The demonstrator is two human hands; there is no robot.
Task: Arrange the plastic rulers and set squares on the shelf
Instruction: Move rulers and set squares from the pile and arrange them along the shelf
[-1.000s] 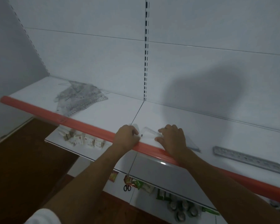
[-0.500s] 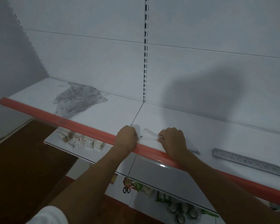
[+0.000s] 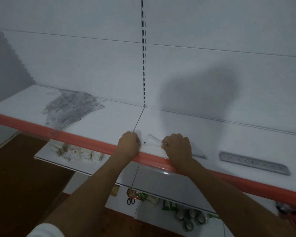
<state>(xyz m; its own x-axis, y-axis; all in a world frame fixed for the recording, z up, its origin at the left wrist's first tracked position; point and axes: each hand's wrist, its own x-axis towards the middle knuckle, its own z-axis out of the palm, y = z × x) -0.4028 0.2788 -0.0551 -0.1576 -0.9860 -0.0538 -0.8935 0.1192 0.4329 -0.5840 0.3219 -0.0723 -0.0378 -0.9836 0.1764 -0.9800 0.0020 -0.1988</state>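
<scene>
A clear plastic set square [image 3: 154, 140] lies flat on the white shelf [image 3: 212, 134], close to its front edge and just right of the seam between two shelf panels. Both hands are on it. The right hand [image 3: 177, 146] has its fingers curled down over the right part of the set square, and the fingertips pinch its edge. The left hand [image 3: 128, 144] is clenched at the left corner of the set square, but its knuckles hide the fingertips, so I cannot tell whether it actually grips the plastic. Both wrists cross the orange strip [image 3: 85, 142] that runs along the front of the shelf.

To the right, apart from the hands, a grey ruler [image 3: 254, 163] lies flat on the same shelf, roughly parallel to the front edge. Far to the left a loose pile of rulers and set squares [image 3: 72, 108] is spread out in a fan, reaching from the back of the shelf almost to the orange strip.

On the lower shelf [image 3: 44, 158] stand small boxes [image 3: 75, 153], and farther down hang scissors [image 3: 130, 201] beside green packets [image 3: 143, 196].
</scene>
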